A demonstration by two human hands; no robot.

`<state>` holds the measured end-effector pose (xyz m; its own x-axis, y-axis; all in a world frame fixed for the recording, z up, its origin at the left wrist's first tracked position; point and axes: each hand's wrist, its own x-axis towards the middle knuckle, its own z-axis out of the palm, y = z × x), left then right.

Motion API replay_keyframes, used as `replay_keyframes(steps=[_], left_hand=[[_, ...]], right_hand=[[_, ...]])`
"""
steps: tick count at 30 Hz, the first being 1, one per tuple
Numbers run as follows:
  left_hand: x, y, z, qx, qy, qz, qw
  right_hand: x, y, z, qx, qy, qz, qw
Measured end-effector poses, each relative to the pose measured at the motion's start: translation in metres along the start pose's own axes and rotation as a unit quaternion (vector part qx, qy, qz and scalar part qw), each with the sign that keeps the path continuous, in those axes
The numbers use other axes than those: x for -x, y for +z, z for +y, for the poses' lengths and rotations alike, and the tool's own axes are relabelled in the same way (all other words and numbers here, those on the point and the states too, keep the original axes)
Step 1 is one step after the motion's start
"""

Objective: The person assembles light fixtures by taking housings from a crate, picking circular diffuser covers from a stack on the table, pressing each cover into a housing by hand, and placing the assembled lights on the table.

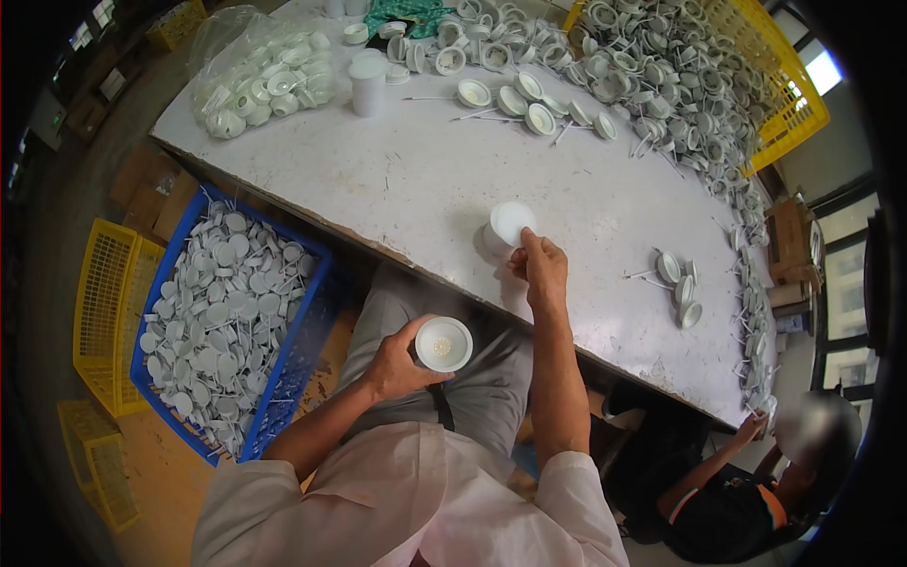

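My left hand is wrapped round a white round lamp housing, held above my lap. The open face points up and shows a cluster of small yellowish dots, like LEDs, in its middle. On the table near the front edge stands a short stack of white round covers. My right hand is closed at the right side of that stack, thumb and forefinger pinching the rim of the top white cover. Whether that cover is lifted off the stack, I cannot tell.
A blue crate full of white lamp parts stands at my left beside yellow crates. Lamp housings heap from a tipped yellow crate at the far right. A bag of white cups lies far left. Another person works at right.
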<state>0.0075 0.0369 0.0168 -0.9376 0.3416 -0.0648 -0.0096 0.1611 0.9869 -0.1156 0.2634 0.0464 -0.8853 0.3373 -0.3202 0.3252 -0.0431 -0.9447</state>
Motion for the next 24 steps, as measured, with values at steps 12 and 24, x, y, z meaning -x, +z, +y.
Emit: replay_keyframes(steps=[12,24], left_hand=[[-0.021,0.005,0.010,-0.009,0.004,-0.002,1.000],[-0.051,0.010,0.016,-0.041,0.005,-0.014,0.999]], right_hand=[[0.057,-0.034,0.026,-0.173,0.031,-0.094,0.980],[0.100,-0.045,0.052,0.016,-0.120,0.005,0.993]])
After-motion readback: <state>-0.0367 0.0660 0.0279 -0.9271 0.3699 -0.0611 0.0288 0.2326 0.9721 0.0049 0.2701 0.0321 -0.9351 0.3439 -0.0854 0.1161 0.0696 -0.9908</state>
